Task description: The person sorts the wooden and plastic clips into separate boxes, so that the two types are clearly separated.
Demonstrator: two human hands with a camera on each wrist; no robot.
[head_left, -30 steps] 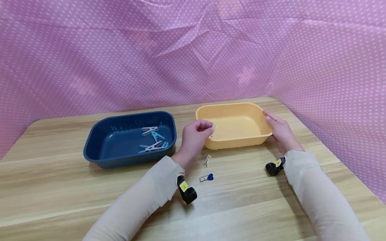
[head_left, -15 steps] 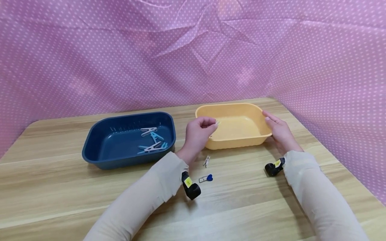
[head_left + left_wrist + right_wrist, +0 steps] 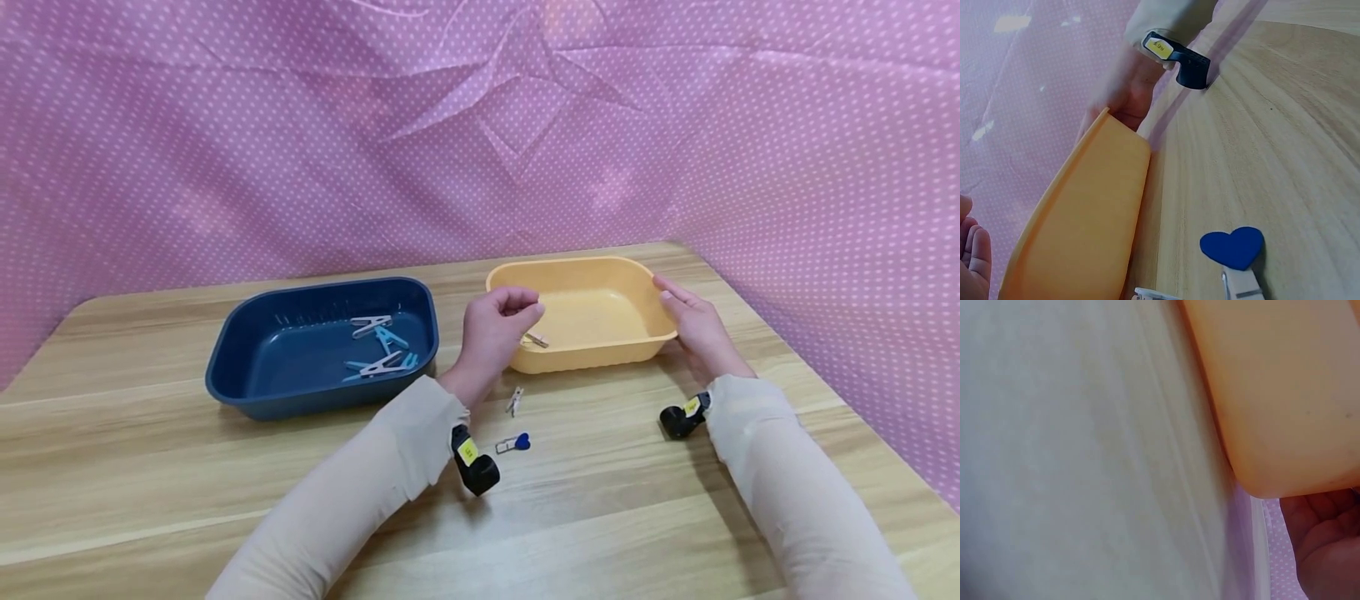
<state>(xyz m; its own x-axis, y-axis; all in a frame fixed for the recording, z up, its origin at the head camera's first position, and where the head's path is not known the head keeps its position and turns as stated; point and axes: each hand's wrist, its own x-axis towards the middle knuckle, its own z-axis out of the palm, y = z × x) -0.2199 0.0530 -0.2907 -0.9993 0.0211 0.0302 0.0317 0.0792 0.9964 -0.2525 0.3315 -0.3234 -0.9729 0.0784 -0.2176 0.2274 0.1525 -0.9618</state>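
Note:
My left hand (image 3: 495, 329) hangs over the near left corner of the yellow basin (image 3: 592, 354), thumb and fingers loosely bent with nothing between them. A small clothespin (image 3: 537, 339) shows just below the fingertips, inside the basin. At the basin's other end, my right hand (image 3: 701, 333) holds the wall near the rim; part of its fingers is hidden. Nearer on the table lie a little pale clothespin (image 3: 514, 402) and a clothespin with a blue heart (image 3: 513, 443). In the left wrist view the blue heart (image 3: 1234, 248) appears large.
A dark blue basin (image 3: 322, 402) stands on the left, with several larger clothespins (image 3: 381, 364), white and light blue, in its right part. Behind the wooden table (image 3: 600, 517) hangs a pink dotted cloth (image 3: 360, 167), which also runs along the right side.
My left hand has risen slightly and shifted right, then let go of the clothespin, which is now below the fingers in the yellow basin. My right hand has stayed at the basin's end.

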